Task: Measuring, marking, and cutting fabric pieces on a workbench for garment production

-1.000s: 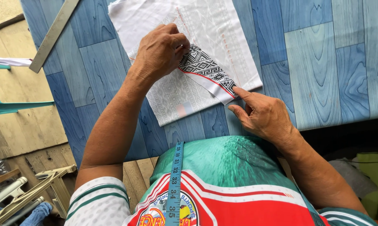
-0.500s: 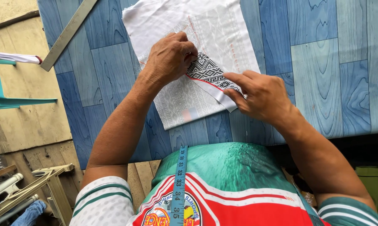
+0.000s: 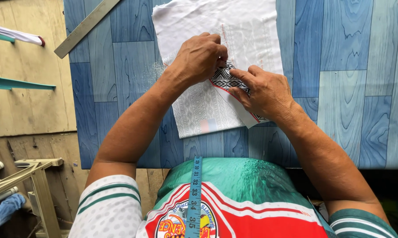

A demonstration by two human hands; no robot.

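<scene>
Hands (image 3: pixel 234 75) press patterned fabric strip (image 3: pixel 227 79).

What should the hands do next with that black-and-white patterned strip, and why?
Probably press the black-and-white patterned fabric strip flat along the white cloth. The left hand pins its upper end, and the right hand covers its lower part, but the red-edged fold looks not yet smoothed.

white fabric piece (image 3: pixel 216 39) lies flat at twelve o'clock on the table; a black-and-white patterned strip with red edging (image 3: pixel 227 79) slants across it toward five o'clock, partly covered.
</scene>
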